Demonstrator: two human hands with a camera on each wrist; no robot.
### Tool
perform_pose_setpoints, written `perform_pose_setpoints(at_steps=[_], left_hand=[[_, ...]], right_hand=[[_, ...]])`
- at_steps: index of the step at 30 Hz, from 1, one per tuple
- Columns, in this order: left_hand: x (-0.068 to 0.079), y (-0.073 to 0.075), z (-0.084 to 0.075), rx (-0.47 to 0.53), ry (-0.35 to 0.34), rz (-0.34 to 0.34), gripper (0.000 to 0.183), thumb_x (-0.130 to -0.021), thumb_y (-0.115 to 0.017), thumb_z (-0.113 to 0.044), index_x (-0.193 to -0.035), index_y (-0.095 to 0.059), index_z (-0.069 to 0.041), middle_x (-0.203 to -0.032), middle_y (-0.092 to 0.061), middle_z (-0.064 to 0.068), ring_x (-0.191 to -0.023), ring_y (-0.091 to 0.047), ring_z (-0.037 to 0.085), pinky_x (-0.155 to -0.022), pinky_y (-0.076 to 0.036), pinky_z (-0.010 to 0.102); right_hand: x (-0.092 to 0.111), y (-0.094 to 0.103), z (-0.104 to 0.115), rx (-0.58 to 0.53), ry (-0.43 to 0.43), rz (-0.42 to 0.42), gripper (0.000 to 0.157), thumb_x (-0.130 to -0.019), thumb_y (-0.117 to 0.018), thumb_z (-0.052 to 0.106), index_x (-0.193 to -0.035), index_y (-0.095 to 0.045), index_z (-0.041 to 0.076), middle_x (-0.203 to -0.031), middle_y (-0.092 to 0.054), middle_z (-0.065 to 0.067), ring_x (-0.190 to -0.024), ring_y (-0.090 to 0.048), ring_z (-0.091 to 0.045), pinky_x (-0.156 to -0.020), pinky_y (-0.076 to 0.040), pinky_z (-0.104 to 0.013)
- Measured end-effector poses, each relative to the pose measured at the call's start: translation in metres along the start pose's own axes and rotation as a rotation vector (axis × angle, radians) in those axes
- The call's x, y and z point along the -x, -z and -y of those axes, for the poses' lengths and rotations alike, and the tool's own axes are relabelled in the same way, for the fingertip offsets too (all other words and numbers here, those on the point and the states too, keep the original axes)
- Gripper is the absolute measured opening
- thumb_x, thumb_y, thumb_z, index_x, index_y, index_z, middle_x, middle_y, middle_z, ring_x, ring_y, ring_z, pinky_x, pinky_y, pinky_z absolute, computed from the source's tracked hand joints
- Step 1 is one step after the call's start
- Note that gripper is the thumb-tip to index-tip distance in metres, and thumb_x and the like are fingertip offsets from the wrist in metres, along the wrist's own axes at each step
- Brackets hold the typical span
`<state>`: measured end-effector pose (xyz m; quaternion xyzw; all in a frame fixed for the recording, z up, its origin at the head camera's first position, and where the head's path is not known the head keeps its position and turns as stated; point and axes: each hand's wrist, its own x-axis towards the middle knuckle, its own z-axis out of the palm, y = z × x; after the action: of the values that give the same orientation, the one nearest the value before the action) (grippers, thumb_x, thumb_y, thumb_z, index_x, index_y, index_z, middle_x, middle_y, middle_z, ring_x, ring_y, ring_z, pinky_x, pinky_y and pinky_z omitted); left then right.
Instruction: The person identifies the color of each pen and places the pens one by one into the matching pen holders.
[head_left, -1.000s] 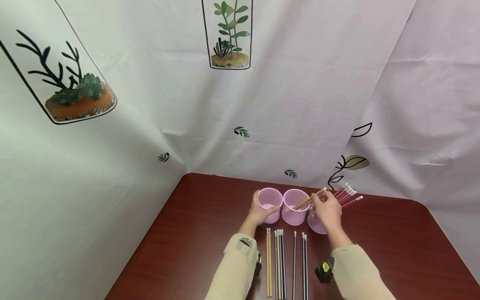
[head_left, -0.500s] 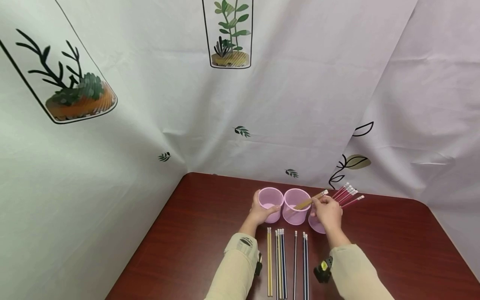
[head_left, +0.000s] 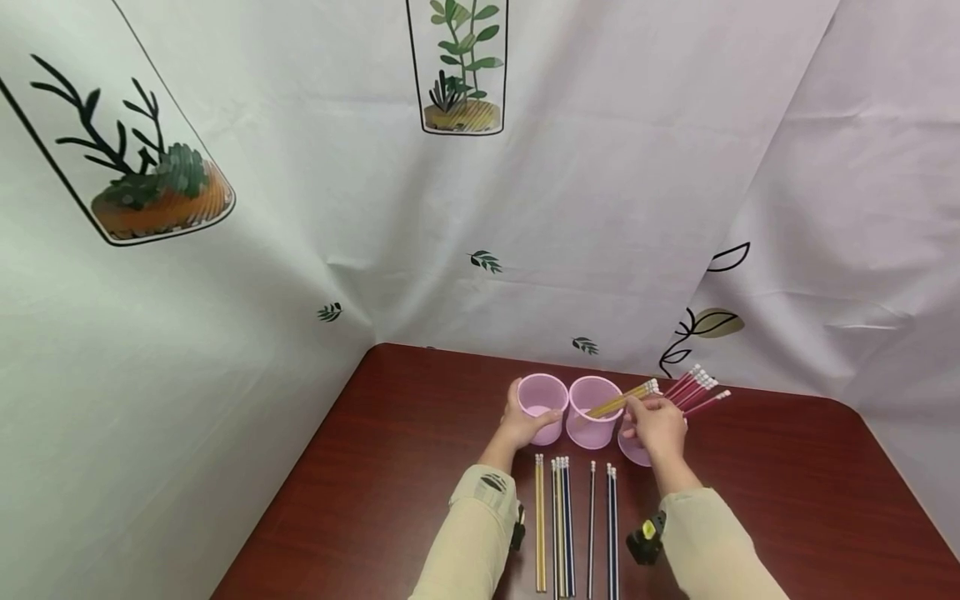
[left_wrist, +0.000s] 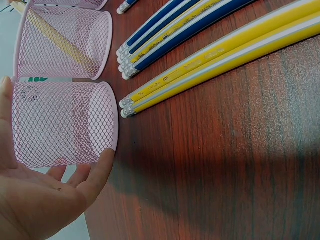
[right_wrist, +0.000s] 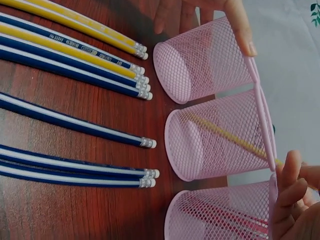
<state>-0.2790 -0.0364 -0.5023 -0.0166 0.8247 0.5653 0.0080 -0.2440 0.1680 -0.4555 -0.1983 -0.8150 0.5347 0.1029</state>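
- Grip: left hand (head_left: 522, 425) wraps the left cup (left_wrist: 60, 125), thumb at the rim; right hand (head_left: 658, 425) pinches yellow pencils (head_left: 611, 407) with its fingertips
- Location: yellow pencils slant in the middle cup (head_left: 592, 433), lower ends inside, eraser ends out past the rim toward the right cup (head_left: 634, 451); exact count unclear
- Main risk, I think: a sideways push on that slanted bunch levers the middle cup over, since neither hand braces that cup directly
- Left cup sits just beside it and may act as a stop, but a shove from the left hand could slide both on the table (head_left: 360, 467)
- Fingertip pinch only: an uneven release could let the pencils splay, or one flip out over the rim
- Mesh walls: a lower end could catch in a hole and jam; can't tell if those ends are sharpened
- Right hand is over the right cup, near the red pencils (head_left: 693, 390) leaning out of it; a quick pull back could snag them or tip that cup
- Yellow pair (left_wrist: 200, 61), mixed group (right_wrist: 67, 49), single pencil (right_wrist: 75, 121) and blue pair (right_wrist: 75, 175) lie in front of the cups; a low sleeve sweep could scatter them
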Motion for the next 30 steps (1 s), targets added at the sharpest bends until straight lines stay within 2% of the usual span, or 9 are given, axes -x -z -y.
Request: perform_pose_setpoints(at_steps=[3, 5, 9, 11, 15, 18, 21, 24, 30], left_hand=[[0.000, 0.000, 0.000, 0.000, -0.004, -0.003, 0.094, -0.067, -0.082, -0.025, -0.141, -0.024, -0.014, -0.132, -0.041, 0.026, -0.116, -0.040, 0.047, -0.094, -0.033, 0.059], [0.000, -0.001, 0.000, 0.002, 0.002, -0.002, 0.095, -0.067, -0.082, -0.025, -0.141, -0.024, -0.015, -0.132, -0.041, 0.026, -0.116, -0.039, 0.047, -0.094, -0.033, 0.059], [0.000, -0.001, 0.001, -0.001, -0.001, -0.007, 0.094, -0.067, -0.082, -0.024, -0.141, -0.025, -0.014, -0.131, -0.041, 0.027, -0.115, -0.040, 0.047, -0.094, -0.034, 0.059], [0.000, -0.001, 0.001, -0.003, -0.001, -0.007, 0.094, -0.067, -0.082, -0.024, -0.141, -0.025, -0.014, -0.131, -0.041, 0.026, -0.115, -0.040, 0.046, -0.094, -0.034, 0.059], [-0.001, -0.002, 0.001, -0.006, -0.003, -0.009, 0.095, -0.067, -0.082, -0.025, -0.141, -0.025, -0.014, -0.131, -0.042, 0.026, -0.115, -0.040, 0.047, -0.094, -0.034, 0.059], [-0.001, -0.001, 0.001, -0.009, 0.003, -0.005, 0.095, -0.067, -0.082, -0.026, -0.141, -0.024, -0.014, -0.131, -0.041, 0.027, -0.116, -0.039, 0.048, -0.094, -0.033, 0.059], [-0.001, -0.001, 0.002, -0.009, 0.010, 0.001, 0.096, -0.067, -0.082, -0.026, -0.142, -0.023, -0.015, -0.133, -0.040, 0.027, -0.117, -0.038, 0.048, -0.094, -0.033, 0.059], [-0.001, -0.001, 0.002, -0.005, 0.014, 0.003, 0.096, -0.067, -0.082, -0.026, -0.142, -0.023, -0.016, -0.133, -0.040, 0.026, -0.117, -0.038, 0.047, -0.095, -0.032, 0.059], [-0.001, -0.001, 0.001, -0.005, 0.000, 0.001, 0.095, -0.067, -0.082, -0.025, -0.142, -0.024, -0.015, -0.133, -0.041, 0.026, -0.117, -0.040, 0.045, -0.095, -0.033, 0.058]], right_hand=[[0.001, 0.001, -0.003, -0.008, -0.004, 0.021, 0.035, -0.091, -0.057, 0.027, -0.087, -0.055, -0.008, -0.049, -0.058, 0.001, -0.037, -0.054, -0.006, -0.039, -0.046, -0.024], [0.004, -0.001, -0.005, -0.021, 0.021, 0.056, 0.037, -0.091, -0.058, 0.030, -0.080, -0.055, -0.006, -0.047, -0.056, -0.001, -0.036, -0.052, -0.009, -0.037, -0.045, -0.024], [0.018, -0.012, -0.010, 0.010, 0.097, 0.194, 0.033, -0.089, -0.061, 0.026, -0.077, -0.059, -0.004, -0.050, -0.055, -0.006, -0.038, -0.051, -0.016, -0.039, -0.046, -0.029], [0.027, -0.020, -0.015, 0.093, 0.176, 0.278, 0.023, -0.087, -0.064, 0.020, -0.081, -0.064, -0.002, -0.055, -0.057, -0.006, -0.042, -0.052, -0.017, -0.043, -0.047, -0.030], [0.047, -0.039, -0.030, 0.347, 0.375, 0.399, 0.004, -0.080, -0.068, 0.014, -0.079, -0.067, 0.010, -0.062, -0.057, 0.002, -0.054, -0.051, -0.012, -0.052, -0.045, -0.029], [0.061, -0.052, -0.042, 0.507, 0.489, 0.442, 0.009, -0.076, -0.071, 0.016, -0.071, -0.063, 0.019, -0.065, -0.054, 0.008, -0.058, -0.048, -0.009, -0.054, -0.042, -0.029], [0.070, -0.061, -0.050, 0.598, 0.540, 0.450, 0.018, -0.073, -0.073, 0.020, -0.065, -0.057, 0.021, -0.068, -0.051, 0.007, -0.059, -0.047, -0.011, -0.052, -0.041, -0.031], [0.074, -0.067, -0.055, 0.650, 0.557, 0.414, 0.025, -0.073, -0.074, 0.023, -0.062, -0.051, 0.020, -0.068, -0.048, 0.006, -0.058, -0.047, -0.012, -0.050, -0.041, -0.031], [0.076, -0.069, -0.059, 0.686, 0.566, 0.373, 0.021, -0.067, -0.067, 0.016, -0.061, -0.047, 0.019, -0.066, -0.044, 0.006, -0.054, -0.041, -0.011, -0.046, -0.036, -0.029]])
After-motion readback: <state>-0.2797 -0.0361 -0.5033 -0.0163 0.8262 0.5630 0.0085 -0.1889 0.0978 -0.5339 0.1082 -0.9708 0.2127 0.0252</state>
